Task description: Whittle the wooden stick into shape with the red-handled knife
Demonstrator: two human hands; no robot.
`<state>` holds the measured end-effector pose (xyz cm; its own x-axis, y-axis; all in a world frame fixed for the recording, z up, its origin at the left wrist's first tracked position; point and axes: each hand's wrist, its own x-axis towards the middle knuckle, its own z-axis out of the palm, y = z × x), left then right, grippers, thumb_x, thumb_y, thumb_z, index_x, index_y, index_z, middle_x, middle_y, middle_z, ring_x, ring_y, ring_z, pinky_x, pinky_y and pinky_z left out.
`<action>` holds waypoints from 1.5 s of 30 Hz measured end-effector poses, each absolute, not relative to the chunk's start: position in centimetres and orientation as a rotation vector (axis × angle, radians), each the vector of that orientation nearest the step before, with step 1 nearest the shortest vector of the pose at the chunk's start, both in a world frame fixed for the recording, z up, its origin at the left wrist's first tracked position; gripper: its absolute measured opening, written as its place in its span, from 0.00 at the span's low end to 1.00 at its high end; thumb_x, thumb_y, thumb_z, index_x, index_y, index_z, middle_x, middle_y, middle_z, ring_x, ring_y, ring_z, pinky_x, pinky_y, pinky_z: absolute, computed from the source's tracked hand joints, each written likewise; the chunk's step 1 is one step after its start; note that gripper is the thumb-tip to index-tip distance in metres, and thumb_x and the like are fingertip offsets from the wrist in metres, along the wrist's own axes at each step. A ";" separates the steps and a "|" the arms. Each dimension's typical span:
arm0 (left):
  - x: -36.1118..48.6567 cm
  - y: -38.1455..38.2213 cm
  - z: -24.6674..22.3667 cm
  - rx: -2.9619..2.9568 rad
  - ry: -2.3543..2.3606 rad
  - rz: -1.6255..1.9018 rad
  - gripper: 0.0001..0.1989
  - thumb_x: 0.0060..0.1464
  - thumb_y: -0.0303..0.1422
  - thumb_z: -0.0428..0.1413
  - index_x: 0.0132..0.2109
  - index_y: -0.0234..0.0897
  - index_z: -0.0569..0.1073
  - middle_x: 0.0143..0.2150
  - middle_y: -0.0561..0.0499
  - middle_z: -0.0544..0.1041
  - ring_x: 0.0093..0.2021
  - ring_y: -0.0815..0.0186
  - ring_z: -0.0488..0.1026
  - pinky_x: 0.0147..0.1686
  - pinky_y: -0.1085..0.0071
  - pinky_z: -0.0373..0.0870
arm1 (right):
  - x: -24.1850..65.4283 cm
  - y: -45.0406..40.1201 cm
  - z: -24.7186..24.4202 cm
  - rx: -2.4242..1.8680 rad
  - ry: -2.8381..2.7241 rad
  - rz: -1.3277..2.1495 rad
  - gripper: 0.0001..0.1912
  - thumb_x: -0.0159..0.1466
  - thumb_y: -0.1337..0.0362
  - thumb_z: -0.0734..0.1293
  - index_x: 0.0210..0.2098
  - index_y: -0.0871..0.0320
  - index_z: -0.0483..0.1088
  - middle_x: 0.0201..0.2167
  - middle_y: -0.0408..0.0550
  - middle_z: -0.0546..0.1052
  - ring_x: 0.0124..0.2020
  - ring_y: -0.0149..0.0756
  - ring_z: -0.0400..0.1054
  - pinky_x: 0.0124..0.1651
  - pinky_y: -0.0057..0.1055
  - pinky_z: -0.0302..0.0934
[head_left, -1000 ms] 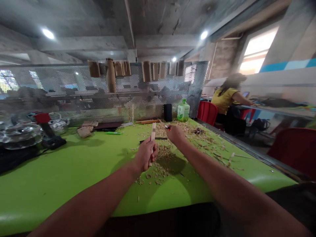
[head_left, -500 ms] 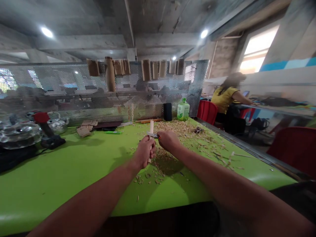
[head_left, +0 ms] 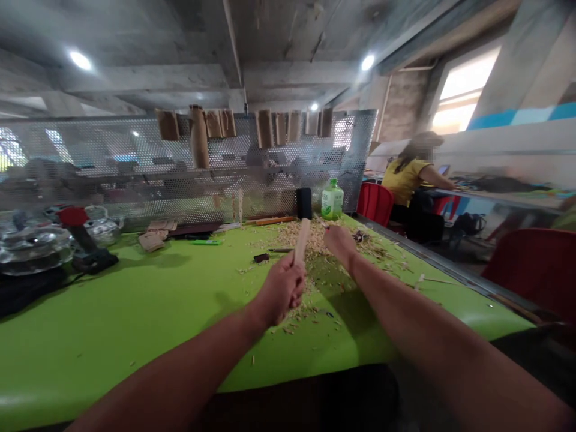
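Observation:
My left hand [head_left: 284, 289] is wrapped round the lower part of a pale wooden stick [head_left: 302, 240], which points up and tilts a little to the right. To its right, apart from the stick, my right hand [head_left: 341, 245] is closed on a knife [head_left: 322, 224], its small blade pointing up and left over the shavings. Wood shavings [head_left: 315, 237] lie heaped behind and between the hands. A small dark block [head_left: 261, 258] and a thin dark tool [head_left: 279, 249] rest left of the stick.
A green bottle [head_left: 332, 199] and a black box [head_left: 304, 203] stand at the back by a perforated metal screen [head_left: 135, 186]. On the left are a red-topped drill [head_left: 83, 237] and glass pots [head_left: 29, 243]. A person in yellow [head_left: 405, 177] sits beyond the right edge.
The stick in my left hand has moved right and tilted right. My right hand has drawn the knife off the stick, away to the right. The dark block and thin tool now show more.

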<state>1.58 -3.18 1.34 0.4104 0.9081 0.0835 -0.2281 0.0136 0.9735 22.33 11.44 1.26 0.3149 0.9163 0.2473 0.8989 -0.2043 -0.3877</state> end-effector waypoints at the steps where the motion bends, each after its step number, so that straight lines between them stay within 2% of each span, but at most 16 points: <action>1: 1.4 -2.6 1.4 1.221 0.733 1.049 0.05 0.60 0.34 0.52 0.38 0.39 0.64 0.21 0.62 0.58 0.15 0.77 0.50 0.12 0.80 0.52 | 22.7 11.6 1.3 -2.131 -1.557 0.049 0.21 0.68 0.64 0.56 0.53 0.61 0.75 0.49 0.63 0.79 0.49 0.49 0.74 0.46 0.35 0.63; 4: 0.3 -0.4 1.1 1.159 0.825 1.136 0.07 0.60 0.33 0.51 0.34 0.38 0.62 0.23 0.61 0.59 0.14 0.78 0.52 0.12 0.80 0.52 | 21.9 11.5 1.3 -2.047 -1.587 0.020 0.22 0.68 0.63 0.57 0.54 0.58 0.75 0.47 0.61 0.80 0.48 0.47 0.74 0.45 0.33 0.62; 8: -0.5 1.3 0.4 1.134 0.823 1.181 0.08 0.59 0.36 0.53 0.35 0.38 0.64 0.29 0.59 0.64 0.15 0.80 0.54 0.10 0.80 0.51 | 18.4 9.9 1.1 -1.852 -1.781 -0.033 0.21 0.67 0.60 0.58 0.52 0.53 0.77 0.42 0.53 0.82 0.44 0.43 0.74 0.42 0.30 0.60; 13: 0.0 1.3 0.2 1.183 0.749 1.198 0.11 0.57 0.38 0.56 0.35 0.38 0.63 0.28 0.59 0.63 0.15 0.80 0.53 0.11 0.81 0.50 | 15.8 7.7 0.9 -1.702 -2.073 -0.154 0.18 0.67 0.63 0.58 0.48 0.51 0.77 0.39 0.49 0.82 0.37 0.39 0.73 0.36 0.28 0.56; 19: 0.3 1.5 0.2 1.180 0.843 1.236 0.11 0.56 0.38 0.57 0.36 0.39 0.62 0.25 0.61 0.62 0.14 0.80 0.52 0.11 0.80 0.50 | 14.5 6.4 0.7 -1.667 -2.239 -0.259 0.16 0.69 0.61 0.57 0.42 0.53 0.77 0.37 0.52 0.82 0.37 0.38 0.74 0.37 0.28 0.56; 23: 0.5 1.1 0.4 1.173 0.918 1.229 0.09 0.57 0.34 0.54 0.34 0.40 0.61 0.21 0.63 0.58 0.13 0.78 0.51 0.11 0.80 0.48 | 14.4 6.5 0.6 -1.683 -2.248 -0.299 0.16 0.69 0.62 0.57 0.41 0.55 0.76 0.37 0.53 0.81 0.38 0.38 0.74 0.37 0.28 0.56; 32: 0.7 -0.2 1.3 1.226 0.912 1.169 0.07 0.59 0.31 0.50 0.33 0.40 0.60 0.17 0.63 0.56 0.12 0.77 0.49 0.11 0.79 0.46 | 14.7 7.6 0.6 -1.686 -2.225 -0.332 0.15 0.69 0.62 0.57 0.43 0.56 0.76 0.40 0.55 0.81 0.41 0.40 0.74 0.41 0.30 0.59; 36: 1.0 -2.3 1.3 1.248 0.899 1.089 0.03 0.61 0.33 0.51 0.39 0.39 0.65 0.21 0.62 0.60 0.14 0.77 0.51 0.12 0.79 0.48 | 17.6 9.3 1.2 -1.852 -1.999 -0.178 0.18 0.69 0.63 0.57 0.48 0.57 0.76 0.43 0.58 0.81 0.44 0.42 0.75 0.43 0.31 0.61; 39: 1.5 -3.9 1.2 1.305 0.792 0.920 0.11 0.59 0.36 0.56 0.46 0.39 0.66 0.22 0.62 0.61 0.15 0.76 0.54 0.13 0.79 0.50 | 22.0 10.7 1.9 -2.160 -1.593 0.022 0.20 0.68 0.65 0.57 0.51 0.61 0.76 0.48 0.62 0.79 0.47 0.47 0.75 0.43 0.32 0.63; 41: 1.6 -3.8 1.2 1.318 0.735 0.917 0.10 0.60 0.37 0.54 0.45 0.38 0.66 0.22 0.62 0.60 0.15 0.77 0.52 0.13 0.79 0.51 | 23.9 11.2 2.2 -2.201 -1.495 0.019 0.21 0.69 0.64 0.55 0.52 0.62 0.76 0.49 0.64 0.78 0.49 0.50 0.74 0.44 0.35 0.64; 45: 0.8 -1.1 0.5 1.310 0.775 1.052 0.05 0.59 0.34 0.52 0.40 0.39 0.64 0.21 0.62 0.59 0.15 0.77 0.49 0.12 0.79 0.50 | 22.1 10.8 2.0 -2.056 -1.580 -0.037 0.22 0.69 0.60 0.56 0.52 0.59 0.76 0.45 0.60 0.80 0.47 0.49 0.75 0.43 0.33 0.63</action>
